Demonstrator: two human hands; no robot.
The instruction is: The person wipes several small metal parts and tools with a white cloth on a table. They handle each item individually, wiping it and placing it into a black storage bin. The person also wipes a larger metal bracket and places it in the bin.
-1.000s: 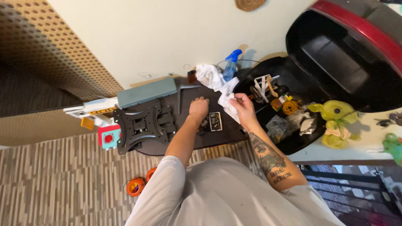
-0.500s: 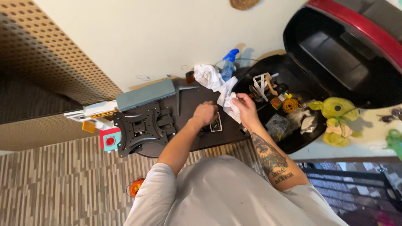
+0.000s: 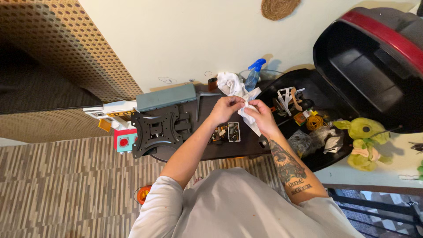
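Both hands meet above the middle of the dark surface [image 3: 207, 147], fingers curled in close. The left hand [image 3: 224, 108] is closed to a pinch, its fingertips pressed against the upper edge of a crumpled white cloth [image 3: 249, 112]; whether something small sits between those fingertips cannot be told. The right hand [image 3: 261, 115], at 3 o'clock from the left and touching it through the cloth, is curled around the cloth, which hangs down from its grip toward 5 o'clock.

Directly beneath the hands, at 6 o'clock, a small open tray of metal parts [image 3: 233, 131] lies on the surface. At 9 o'clock from the hands lies a black metal wall bracket [image 3: 158, 128], with a grey-green case [image 3: 166, 97] just beyond it at 11 o'clock. At 12 o'clock, against the wall, sits another bunched white rag [image 3: 229, 82] with a blue spray bottle [image 3: 254, 75] just beside it. At 3 o'clock an open black and red hard case [image 3: 374, 61] holds assorted small items, and a green plush toy [image 3: 363, 141] lies further out at 4 o'clock.
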